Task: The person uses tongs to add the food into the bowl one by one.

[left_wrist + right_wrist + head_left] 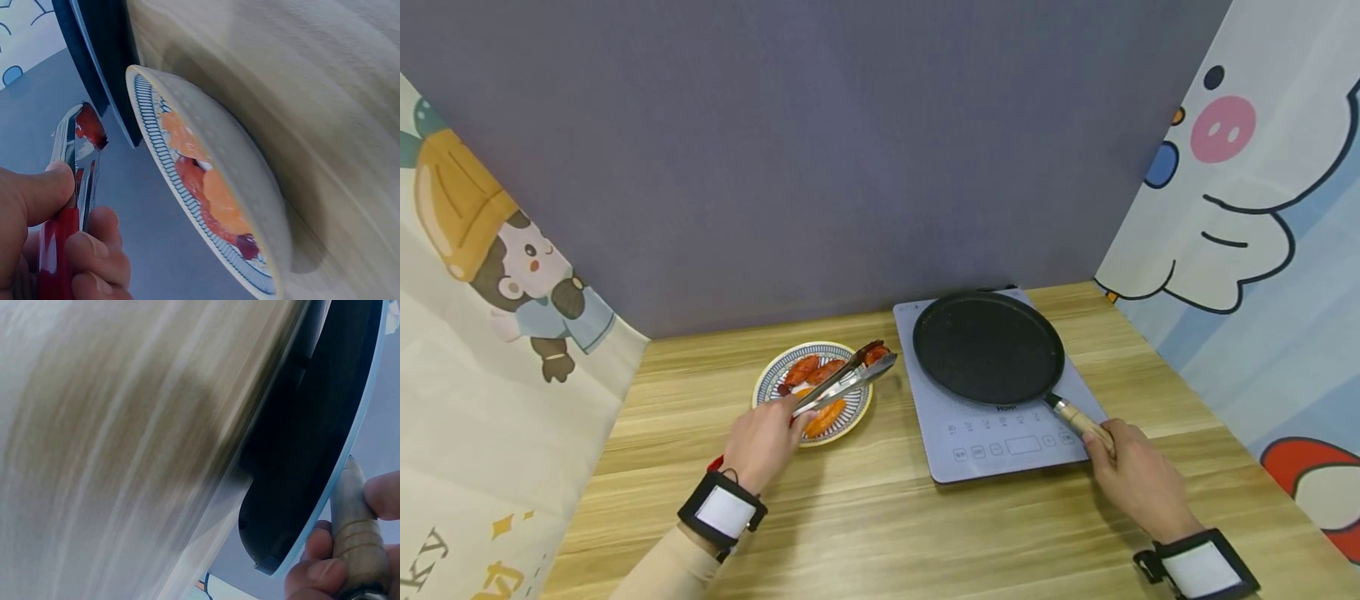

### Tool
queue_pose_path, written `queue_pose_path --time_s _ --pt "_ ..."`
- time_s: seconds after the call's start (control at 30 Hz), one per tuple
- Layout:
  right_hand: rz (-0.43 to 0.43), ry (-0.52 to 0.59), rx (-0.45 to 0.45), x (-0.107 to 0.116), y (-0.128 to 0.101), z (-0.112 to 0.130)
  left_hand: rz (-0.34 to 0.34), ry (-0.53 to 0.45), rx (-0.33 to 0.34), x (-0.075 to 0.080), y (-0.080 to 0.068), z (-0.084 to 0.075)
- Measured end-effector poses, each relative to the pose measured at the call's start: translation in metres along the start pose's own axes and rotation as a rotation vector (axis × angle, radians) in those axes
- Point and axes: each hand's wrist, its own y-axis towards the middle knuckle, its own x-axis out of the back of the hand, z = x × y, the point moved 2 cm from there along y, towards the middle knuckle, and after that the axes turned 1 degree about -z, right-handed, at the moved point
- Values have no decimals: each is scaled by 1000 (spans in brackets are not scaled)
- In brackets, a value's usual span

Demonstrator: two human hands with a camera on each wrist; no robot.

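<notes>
My left hand (763, 442) grips metal tongs (850, 382) by their red handle (57, 256). Between the tong tips is a reddish-brown piece of food, like a roasted chicken wing (877, 355), raised past the right rim of a blue-patterned plate (862, 417). On that plate lie more brownish-red pieces (801, 371) and orange pieces (825, 418). Over to the right, my right hand (1142, 483) holds the wooden handle (1082, 423) of a flat black frying pan (988, 348). The pan sits over a pale induction cooker (934, 425), its cooking surface bare.
Everything stands on a wood-grain table (880, 542). A grey panel (850, 167) rises along the back edge. Printed cartoon curtains hang at the left (490, 375) and right (1315, 358). The cooker's underside (281, 500) shows close beside the right hand.
</notes>
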Motion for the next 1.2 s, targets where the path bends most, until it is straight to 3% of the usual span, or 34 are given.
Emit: queue_pose_path --time_s 0.37,0.7,0.87,1.2 --pt "-6 6 11 1 0 0 -40 7 -78 0 14 -16" --pt "-17 -4 10 1 -1 1 -25 -28 -112 1 26 -31" --pt "-19 -4 9 1 -2 0 -45 -21 -161 -2 31 -38" --pt "-23 9 22 2 -2 1 -41 -3 -185 -12 38 -50"
